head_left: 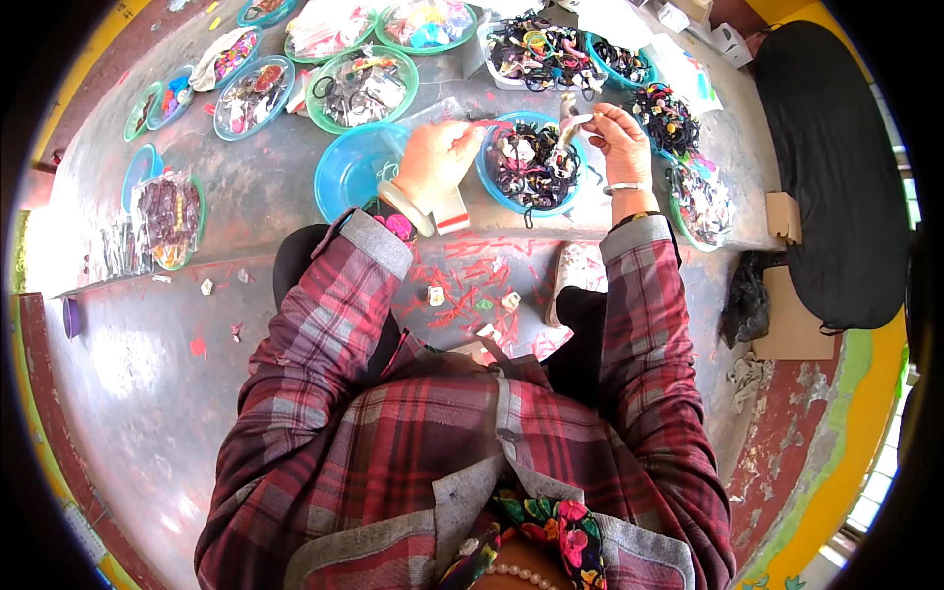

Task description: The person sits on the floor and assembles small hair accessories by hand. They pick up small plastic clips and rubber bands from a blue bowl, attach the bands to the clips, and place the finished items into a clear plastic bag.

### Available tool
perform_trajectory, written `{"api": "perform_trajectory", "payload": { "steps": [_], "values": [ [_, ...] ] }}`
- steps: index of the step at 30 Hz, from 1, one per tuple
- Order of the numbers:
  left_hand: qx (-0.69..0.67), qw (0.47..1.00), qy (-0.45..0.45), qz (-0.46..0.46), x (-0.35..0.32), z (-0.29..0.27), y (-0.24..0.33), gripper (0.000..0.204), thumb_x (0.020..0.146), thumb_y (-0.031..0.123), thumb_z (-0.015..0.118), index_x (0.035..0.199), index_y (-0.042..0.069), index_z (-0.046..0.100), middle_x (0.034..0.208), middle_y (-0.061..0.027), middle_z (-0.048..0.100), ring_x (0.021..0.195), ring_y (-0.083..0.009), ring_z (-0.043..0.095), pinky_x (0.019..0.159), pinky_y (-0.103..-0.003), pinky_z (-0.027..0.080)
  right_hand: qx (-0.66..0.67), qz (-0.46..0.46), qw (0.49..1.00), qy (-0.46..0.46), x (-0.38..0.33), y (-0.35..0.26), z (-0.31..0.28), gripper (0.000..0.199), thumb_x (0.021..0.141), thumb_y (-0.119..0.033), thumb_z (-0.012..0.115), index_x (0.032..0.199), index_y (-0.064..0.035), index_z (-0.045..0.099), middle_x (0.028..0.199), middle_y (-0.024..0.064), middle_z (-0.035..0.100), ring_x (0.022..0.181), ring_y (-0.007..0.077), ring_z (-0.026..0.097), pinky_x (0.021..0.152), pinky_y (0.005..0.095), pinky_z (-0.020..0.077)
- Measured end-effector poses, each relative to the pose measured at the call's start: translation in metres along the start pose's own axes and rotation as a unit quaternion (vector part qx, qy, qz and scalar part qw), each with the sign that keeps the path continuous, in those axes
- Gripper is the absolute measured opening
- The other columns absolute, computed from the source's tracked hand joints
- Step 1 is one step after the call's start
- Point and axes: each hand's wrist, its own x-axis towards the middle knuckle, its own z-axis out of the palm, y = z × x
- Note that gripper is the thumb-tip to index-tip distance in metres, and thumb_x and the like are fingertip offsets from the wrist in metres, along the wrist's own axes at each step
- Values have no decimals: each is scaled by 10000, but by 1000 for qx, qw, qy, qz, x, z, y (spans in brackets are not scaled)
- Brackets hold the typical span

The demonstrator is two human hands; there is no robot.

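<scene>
A pale band (580, 120) stands over the 1–2 o'clock rim of a blue basin of dark hair ties (503, 203), pinched between the right hand's (621, 149) thumb and fingers. At the basin's 9 o'clock, the left hand (431, 162) grips a pinkish-red strip (495, 125). Beyond lie another blue basin (342, 177) at 9, a green basin (341, 128) at 10, and a white tub (483, 59) at 12.

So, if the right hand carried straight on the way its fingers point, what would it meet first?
Past its pale strip, the right hand would probably meet the white tub of dark bands; depth is unclear.
</scene>
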Motion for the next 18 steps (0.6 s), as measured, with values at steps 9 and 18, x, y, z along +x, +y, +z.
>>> {"api": "perform_trajectory", "payload": {
  "steps": [9,18],
  "values": [
    [-179,976,-116,34,0,4,8,252,885,158,508,1021,-37,595,930,-103,633,832,-146,616,695,-250,502,421,133,892,-94,-23,-3,5,258,812,-191,582,1046,-89,547,973,76,623,882,221,603,651,337,504],
    [-282,944,-154,-72,-3,-3,36,274,888,221,526,997,-17,609,848,-91,633,677,-112,603,606,-235,487,335,200,912,-127,-22,22,16,339,833,-224,550,1107,-26,524,974,110,619,838,247,620,618,289,526]
  ]
}}
